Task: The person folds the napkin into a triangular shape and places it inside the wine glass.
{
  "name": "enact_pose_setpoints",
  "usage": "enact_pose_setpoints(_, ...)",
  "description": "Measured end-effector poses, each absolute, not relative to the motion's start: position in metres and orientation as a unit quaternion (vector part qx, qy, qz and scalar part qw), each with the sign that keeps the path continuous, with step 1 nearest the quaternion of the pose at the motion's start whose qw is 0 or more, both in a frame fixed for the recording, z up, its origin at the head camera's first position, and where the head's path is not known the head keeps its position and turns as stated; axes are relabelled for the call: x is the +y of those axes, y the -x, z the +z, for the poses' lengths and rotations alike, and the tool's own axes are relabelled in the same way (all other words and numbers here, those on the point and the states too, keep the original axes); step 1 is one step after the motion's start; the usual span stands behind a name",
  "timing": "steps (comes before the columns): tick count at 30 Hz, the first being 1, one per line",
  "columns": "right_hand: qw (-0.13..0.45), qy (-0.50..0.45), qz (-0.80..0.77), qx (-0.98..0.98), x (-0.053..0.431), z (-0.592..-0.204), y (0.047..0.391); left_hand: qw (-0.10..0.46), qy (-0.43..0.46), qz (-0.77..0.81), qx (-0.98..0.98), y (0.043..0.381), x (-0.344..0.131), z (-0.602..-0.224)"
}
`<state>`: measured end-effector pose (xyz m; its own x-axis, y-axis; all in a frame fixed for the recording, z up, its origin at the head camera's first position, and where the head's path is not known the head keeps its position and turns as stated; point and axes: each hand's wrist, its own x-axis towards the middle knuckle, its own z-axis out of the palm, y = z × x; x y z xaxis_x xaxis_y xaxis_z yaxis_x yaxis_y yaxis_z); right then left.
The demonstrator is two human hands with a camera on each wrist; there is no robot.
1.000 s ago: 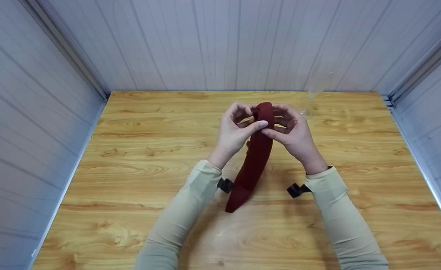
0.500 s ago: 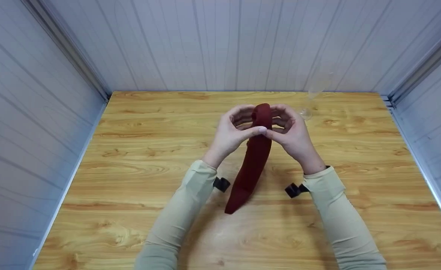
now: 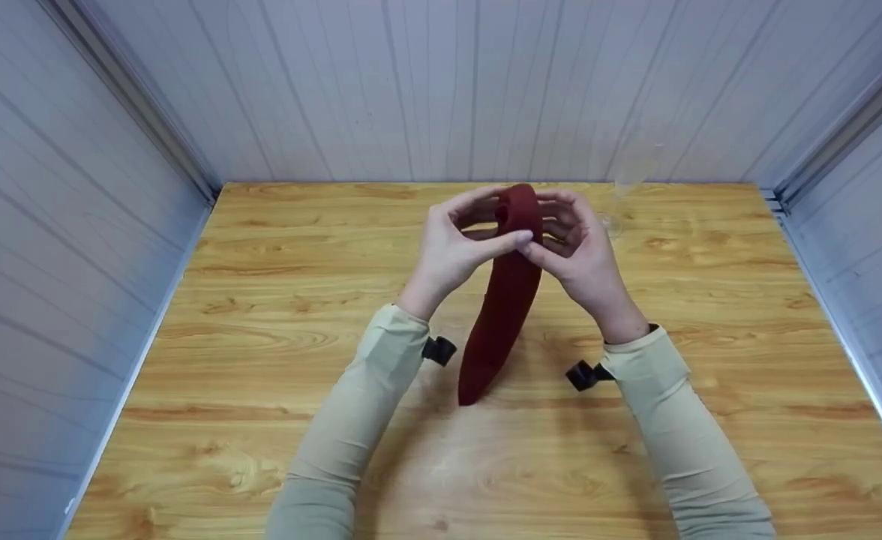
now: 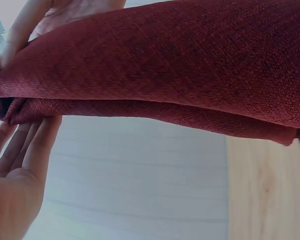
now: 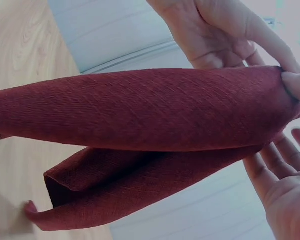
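Note:
A long folded strip of dark red woven cloth (image 3: 502, 315), like a napkin, hangs above the table with its top end bent over into a loop. My left hand (image 3: 445, 240) pinches this upper end from the left, thumb across the front and fingers behind. From the right, my right hand (image 3: 587, 259) grips the same spot, its thumb tip meeting the left thumb. In the left wrist view the cloth (image 4: 165, 65) shows two layers lying close together. The right wrist view shows the cloth's (image 5: 155, 110) two tails spread apart, one with an open fold. Cloth partly hides the fingers.
Behind my right hand, a clear stemmed glass (image 3: 632, 171) stands at the back right of the wooden table (image 3: 298, 300), hard to make out. Pale panel walls (image 3: 441, 90) enclose the back and both sides. Small black wrist cameras (image 3: 439, 350) stick out inward from both cuffs.
Both hands have lifted the cloth slightly up and away, and its lower tip has risen. My left hand has shifted a little left, with its fingers spread straighter behind the fold.

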<state>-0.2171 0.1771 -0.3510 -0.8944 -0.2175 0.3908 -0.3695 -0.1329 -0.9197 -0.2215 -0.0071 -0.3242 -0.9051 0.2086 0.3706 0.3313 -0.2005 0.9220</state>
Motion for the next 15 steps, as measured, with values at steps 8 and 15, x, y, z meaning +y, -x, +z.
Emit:
enact_pose_setpoints(8,0.187,-0.216,0.65,-0.704,0.153,-0.319,0.19,0.08,0.183,-0.746,-0.635,0.219,-0.013,-0.302)
enact_pose_setpoints(15,0.325,-0.159,0.611,-0.704,0.137,-0.314,0.171,0.102,0.179,-0.747,-0.632,0.219,-0.013,-0.301)
